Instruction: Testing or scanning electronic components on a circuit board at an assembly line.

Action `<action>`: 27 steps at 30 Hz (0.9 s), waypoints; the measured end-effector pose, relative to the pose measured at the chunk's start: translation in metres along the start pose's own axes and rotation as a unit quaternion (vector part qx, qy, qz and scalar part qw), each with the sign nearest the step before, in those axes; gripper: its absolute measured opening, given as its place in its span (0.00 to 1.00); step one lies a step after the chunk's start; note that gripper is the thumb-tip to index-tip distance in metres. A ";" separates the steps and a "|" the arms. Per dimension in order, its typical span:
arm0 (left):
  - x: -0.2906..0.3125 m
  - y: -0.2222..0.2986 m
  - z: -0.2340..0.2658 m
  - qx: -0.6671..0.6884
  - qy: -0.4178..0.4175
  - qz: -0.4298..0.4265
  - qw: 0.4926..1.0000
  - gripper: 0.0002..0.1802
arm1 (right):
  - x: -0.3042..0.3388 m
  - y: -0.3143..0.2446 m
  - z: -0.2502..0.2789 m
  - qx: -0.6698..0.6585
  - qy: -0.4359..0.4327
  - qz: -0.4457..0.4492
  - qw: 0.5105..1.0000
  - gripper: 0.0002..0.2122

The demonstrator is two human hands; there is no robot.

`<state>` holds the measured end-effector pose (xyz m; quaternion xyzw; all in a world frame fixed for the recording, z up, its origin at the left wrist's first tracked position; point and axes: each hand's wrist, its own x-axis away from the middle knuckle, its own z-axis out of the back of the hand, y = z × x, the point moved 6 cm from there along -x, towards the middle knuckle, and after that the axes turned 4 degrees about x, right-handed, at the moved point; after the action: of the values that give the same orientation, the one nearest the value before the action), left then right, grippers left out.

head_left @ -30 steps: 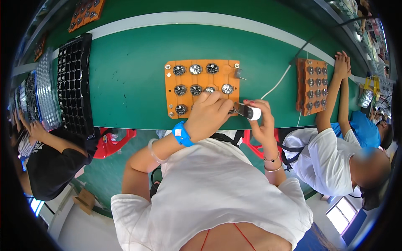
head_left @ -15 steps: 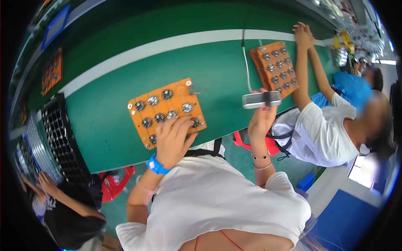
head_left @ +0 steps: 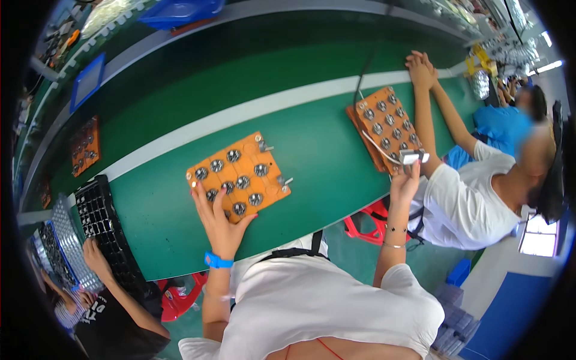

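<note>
An orange board (head_left: 273, 194) carrying rows of round ribbed metal parts lies on the green bench in front of me. Over its near left corner is my left hand (head_left: 222, 227), fingers spread across the surface among the metal parts and thumb by the near edge. Small metal fittings (head_left: 283, 180) stick out along the board's right side. Off to the right, my right hand (head_left: 405, 187) is raised, fingertips closed round a small silver-and-black device (head_left: 411, 157) with a white cable. Its exact kind is unclear.
Beyond the device sits a stack of similar orange boards (head_left: 384, 123), beside a co-worker's clasped hands (head_left: 422, 69). A black gridded tray (head_left: 111, 225) lies at the left, near another co-worker's arm. Red stools (head_left: 366, 225) stand below the bench edge.
My left hand has shifted from the board's near right part to its near left corner, its fingers spreading. The device in my right hand has moved rightward toward the stacked boards and turned.
</note>
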<state>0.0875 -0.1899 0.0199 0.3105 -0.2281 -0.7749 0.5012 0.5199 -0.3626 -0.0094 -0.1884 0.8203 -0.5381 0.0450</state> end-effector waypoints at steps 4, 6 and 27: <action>-0.069 -0.008 -0.012 -0.028 0.015 -0.024 0.999 0.50 | -0.014 0.006 0.001 -0.045 -0.064 -0.039 0.996 0.21; -0.105 -0.015 -0.018 -0.049 0.012 -0.026 0.998 0.50 | -0.020 0.012 0.005 -0.067 -0.070 -0.052 0.994 0.21; -0.186 0.178 -0.249 0.383 -0.308 -0.118 0.863 0.25 | -0.006 -0.017 0.002 -0.135 -0.211 -0.028 0.968 0.16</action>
<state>0.4338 -0.0998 0.0105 0.2482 -0.6117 -0.7357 0.1515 0.5306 -0.3679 0.0042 -0.3251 0.8517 -0.3714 0.1760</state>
